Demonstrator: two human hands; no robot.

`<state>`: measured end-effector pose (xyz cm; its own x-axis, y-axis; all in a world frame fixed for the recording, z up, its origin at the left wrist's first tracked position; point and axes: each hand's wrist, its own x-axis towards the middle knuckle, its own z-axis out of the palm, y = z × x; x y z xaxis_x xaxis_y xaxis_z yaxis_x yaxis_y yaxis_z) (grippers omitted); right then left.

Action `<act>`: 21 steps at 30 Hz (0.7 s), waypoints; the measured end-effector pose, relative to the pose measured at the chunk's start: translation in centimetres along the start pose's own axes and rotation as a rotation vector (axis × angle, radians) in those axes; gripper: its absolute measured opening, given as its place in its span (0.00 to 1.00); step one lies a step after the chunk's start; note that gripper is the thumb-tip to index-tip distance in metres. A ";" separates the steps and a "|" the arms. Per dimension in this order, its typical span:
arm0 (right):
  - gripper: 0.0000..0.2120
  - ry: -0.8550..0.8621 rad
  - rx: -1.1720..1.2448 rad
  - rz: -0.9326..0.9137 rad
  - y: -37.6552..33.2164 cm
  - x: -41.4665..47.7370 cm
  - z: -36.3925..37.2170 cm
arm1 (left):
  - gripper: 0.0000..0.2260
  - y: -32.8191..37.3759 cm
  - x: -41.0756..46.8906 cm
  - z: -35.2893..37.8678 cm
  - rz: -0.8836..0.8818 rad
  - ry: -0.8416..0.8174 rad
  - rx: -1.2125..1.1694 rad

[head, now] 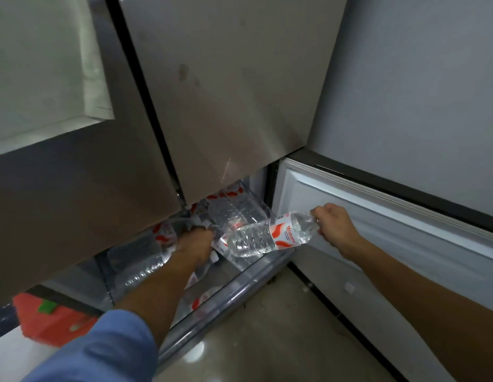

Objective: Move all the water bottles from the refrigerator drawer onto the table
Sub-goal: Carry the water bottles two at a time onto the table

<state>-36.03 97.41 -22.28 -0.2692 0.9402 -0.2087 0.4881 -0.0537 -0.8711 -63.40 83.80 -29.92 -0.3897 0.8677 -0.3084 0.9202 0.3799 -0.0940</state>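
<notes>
The brushed-steel upper refrigerator doors (226, 92) fill the upper half of the frame, with a dark seam running down between them. To the lower right, the white-lined lower door (391, 230) stands swung open. Below the steel doors, in the lower centre, the clear plastic refrigerator drawer (234, 296) is pulled out over the glossy beige floor (267, 340); inside it lie several clear plastic water bottles with red-and-white labels (146, 260), piled on their sides and partly hidden beneath the doors. A blurred red object (52, 321) sits at the lower left edge.

The left hand (194, 245), on an arm in a blue sleeve (101, 351), reaches down into the drawer among the bottles; whether its fingers grip one cannot be told. The right hand (333, 224), at centre right, is clenched around the cap end of one clear red-labelled water bottle (267, 235), which is held nearly level above the drawer's right end, its base pointing toward the left hand.
</notes>
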 end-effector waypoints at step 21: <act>0.13 -0.068 -0.453 -0.803 -9.2 -8.1 -1.8 | 0.11 2.8 -26.6 -12.3 -0.406 0.704 0.092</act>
<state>-36.85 90.85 -11.72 -0.7088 0.6157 0.3444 0.4080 0.7560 -0.5118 -50.92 65.75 -10.32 -0.5963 0.6774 0.4308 0.6895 0.7070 -0.1573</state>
